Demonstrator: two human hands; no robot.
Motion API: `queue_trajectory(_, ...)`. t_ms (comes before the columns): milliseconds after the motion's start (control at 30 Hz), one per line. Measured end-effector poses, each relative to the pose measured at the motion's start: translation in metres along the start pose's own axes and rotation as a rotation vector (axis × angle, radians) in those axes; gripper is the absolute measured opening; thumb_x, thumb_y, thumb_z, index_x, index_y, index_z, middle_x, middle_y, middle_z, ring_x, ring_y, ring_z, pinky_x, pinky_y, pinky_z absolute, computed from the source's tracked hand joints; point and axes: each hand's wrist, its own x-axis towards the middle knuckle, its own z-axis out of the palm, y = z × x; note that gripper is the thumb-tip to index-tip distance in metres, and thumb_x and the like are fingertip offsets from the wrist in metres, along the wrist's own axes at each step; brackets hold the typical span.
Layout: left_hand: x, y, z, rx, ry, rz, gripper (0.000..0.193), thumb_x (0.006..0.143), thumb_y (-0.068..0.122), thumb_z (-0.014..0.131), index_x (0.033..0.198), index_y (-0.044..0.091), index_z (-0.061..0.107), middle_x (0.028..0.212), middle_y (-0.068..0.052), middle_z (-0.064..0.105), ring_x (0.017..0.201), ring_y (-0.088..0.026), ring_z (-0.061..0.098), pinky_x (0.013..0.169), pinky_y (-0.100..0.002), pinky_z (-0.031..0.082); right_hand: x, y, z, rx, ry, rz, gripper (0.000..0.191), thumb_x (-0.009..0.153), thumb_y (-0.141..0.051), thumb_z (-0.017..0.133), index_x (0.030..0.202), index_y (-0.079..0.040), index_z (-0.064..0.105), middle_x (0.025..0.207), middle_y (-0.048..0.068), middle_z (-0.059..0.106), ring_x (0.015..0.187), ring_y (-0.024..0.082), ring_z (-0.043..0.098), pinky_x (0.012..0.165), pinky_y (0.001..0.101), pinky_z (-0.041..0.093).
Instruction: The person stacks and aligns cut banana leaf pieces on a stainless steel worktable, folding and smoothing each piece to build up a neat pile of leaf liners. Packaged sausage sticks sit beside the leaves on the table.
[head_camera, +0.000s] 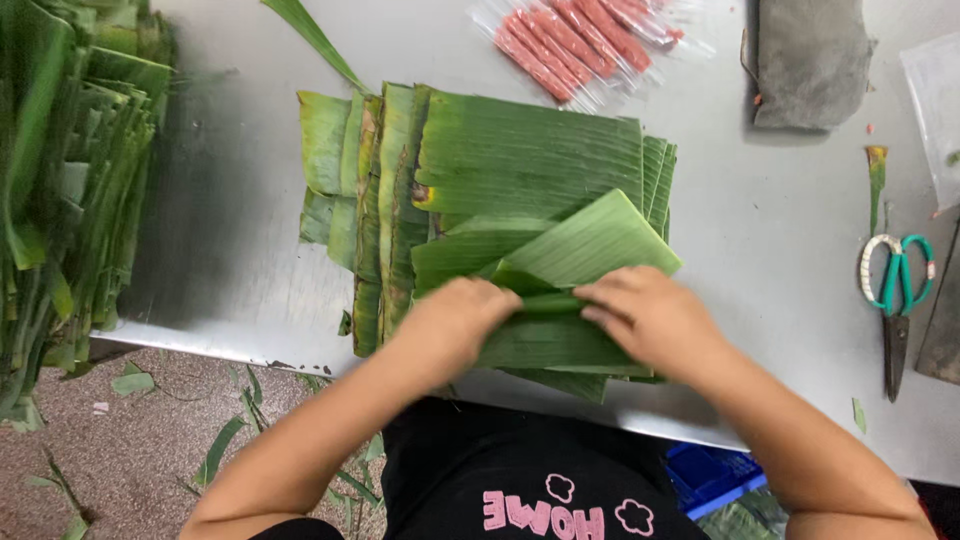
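One broad steel surface (800, 230) fills most of the view, its near edge running from 9 o'clock down toward 5 o'clock. At 9 o'clock a tall heap of long green leaves (70, 180) hangs over its left end. In the middle lies a flat stack of cut banana leaves (520, 150), and on its near end, at about 6 o'clock, sits the folded leaf piece (585, 250). Both hands press on that piece: the left hand (455, 320) is curled with fingers bent down onto its fold, the right hand (650, 315) half closed, fingers pinching the same fold. At 12 o'clock lie packs of pink sausages (580, 40), a grey cloth (810, 60) at 1 o'clock, and green-handled scissors (895, 290) at 3 o'clock.
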Motion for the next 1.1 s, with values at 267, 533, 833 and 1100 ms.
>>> queue_trajectory(267,0.001,-0.019,-0.018,0.322,0.101,0.277,0.026,0.085,0.016,0.067,0.11,0.008,0.066,0.106,-0.007,0.066,0.102,-0.027,0.064,0.089,-0.041,0.056,-0.002,-0.002,0.002,-0.417,0.189,-0.299,0.038,0.087,-0.019,0.067,0.125,-0.012,0.07,0.129,0.003,0.068,0.123,0.025,0.06,0.104,0.0434,0.046)
queue_trajectory(533,0.018,-0.024,-0.012,0.349,0.159,0.197,0.039,0.084,0.026,0.071,0.118,0.009,0.062,0.096,-0.006,0.063,0.097,-0.028,0.063,0.085,-0.042,0.056,0.041,-0.007,0.007,-0.547,0.247,-0.111,0.101,0.079,-0.071,0.059,0.14,0.009,0.051,0.146,0.025,0.054,0.136,0.04,0.045,0.11,0.0546,0.031)
queue_trajectory(833,0.017,-0.032,-0.023,0.418,0.229,0.154,0.028,0.082,0.027,0.067,0.104,0.01,0.06,0.094,-0.008,0.06,0.09,-0.03,0.065,0.077,-0.043,0.056,0.047,0.027,0.005,-0.202,0.41,-0.371,0.031,0.09,-0.016,0.085,0.116,-0.008,0.071,0.118,0.006,0.065,0.113,0.028,0.066,0.097,0.0401,0.054)
queue_trajectory(1100,0.032,0.003,-0.01,0.821,0.322,-0.066,0.029,0.079,0.015,0.064,0.105,0.003,0.067,0.095,-0.012,0.068,0.078,-0.023,0.06,0.064,-0.036,0.047,0.04,-0.008,0.001,-0.67,0.396,-0.276,0.046,0.086,-0.013,0.071,0.131,-0.005,0.068,0.129,0.007,0.072,0.116,0.023,0.068,0.102,0.0382,0.053)
